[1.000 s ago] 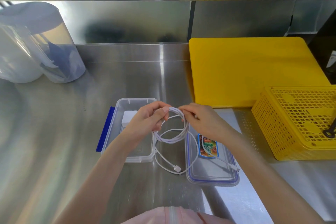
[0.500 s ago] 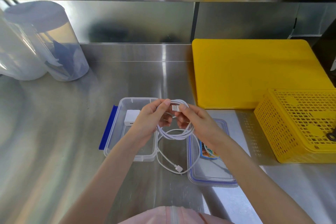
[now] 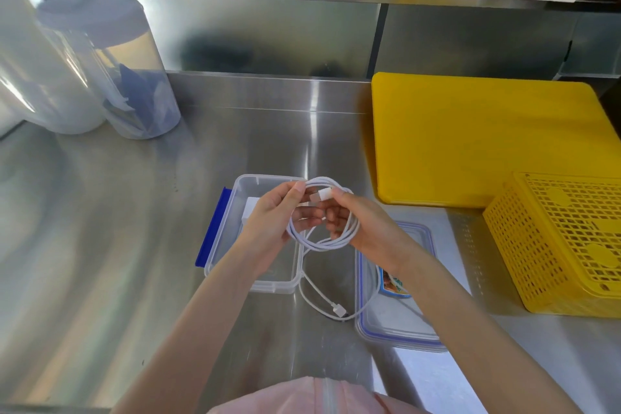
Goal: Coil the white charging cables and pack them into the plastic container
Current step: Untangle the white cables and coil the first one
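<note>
Both hands are working above the worktop's near middle. Left hand (image 3: 272,222) is pinching the white cable (image 3: 322,242) coil to keep its loops stacked; right hand (image 3: 366,228) is gripping the connector end (image 3: 323,194), likely to tuck it. The loose tail is trailing down to the worktop between the open plastic container (image 3: 268,284), directly under the coil, and its lid (image 3: 400,323).

The lid (image 3: 400,323) bears a coloured sticker, its print unreadable.

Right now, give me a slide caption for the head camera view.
Both hands, left hand and right hand, coil a white charging cable above an open clear plastic container.
</note>
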The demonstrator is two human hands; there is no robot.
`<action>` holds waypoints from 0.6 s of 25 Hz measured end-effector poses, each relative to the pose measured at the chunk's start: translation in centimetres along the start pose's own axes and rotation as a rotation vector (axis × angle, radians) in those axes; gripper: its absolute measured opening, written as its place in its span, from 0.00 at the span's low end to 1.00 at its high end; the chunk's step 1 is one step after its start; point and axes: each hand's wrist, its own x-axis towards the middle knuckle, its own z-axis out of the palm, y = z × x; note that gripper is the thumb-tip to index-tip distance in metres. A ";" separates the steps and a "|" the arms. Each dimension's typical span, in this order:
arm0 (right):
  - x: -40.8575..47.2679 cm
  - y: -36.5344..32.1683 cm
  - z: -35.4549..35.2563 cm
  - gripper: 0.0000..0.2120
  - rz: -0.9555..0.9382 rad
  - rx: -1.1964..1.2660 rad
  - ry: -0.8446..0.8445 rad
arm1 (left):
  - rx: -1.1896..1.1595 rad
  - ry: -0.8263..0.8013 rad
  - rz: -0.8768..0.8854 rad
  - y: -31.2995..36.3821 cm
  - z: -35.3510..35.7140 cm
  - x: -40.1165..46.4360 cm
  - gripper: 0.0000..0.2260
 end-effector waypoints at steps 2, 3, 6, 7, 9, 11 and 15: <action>0.3 -0.1 0.1 0.11 0.007 -0.158 0.030 | 0.039 0.030 0.014 0.0 -0.6 0.0 0.11; 0.5 -0.1 0.3 0.11 -0.001 -0.257 0.042 | 0.060 0.056 0.020 0.0 -1.0 0.0 0.10; 2.0 0.1 1.1 0.08 -0.121 -0.586 0.151 | 0.198 0.198 0.038 -0.3 -2.5 0.3 0.09; 2.5 0.3 1.5 0.07 -0.171 -0.663 0.184 | 0.275 0.251 0.041 -0.4 -3.2 0.5 0.08; 3.7 0.7 2.2 0.07 -0.229 -0.775 0.187 | 0.389 0.310 0.035 -0.9 -4.7 0.7 0.07; 4.9 1.2 2.8 0.07 -0.229 -0.900 0.148 | 0.500 0.311 -0.007 -1.5 -6.3 0.9 0.07; 6.8 2.5 3.9 0.07 -0.220 -1.113 0.085 | 0.956 0.141 -0.100 -2.1 -8.5 1.5 0.08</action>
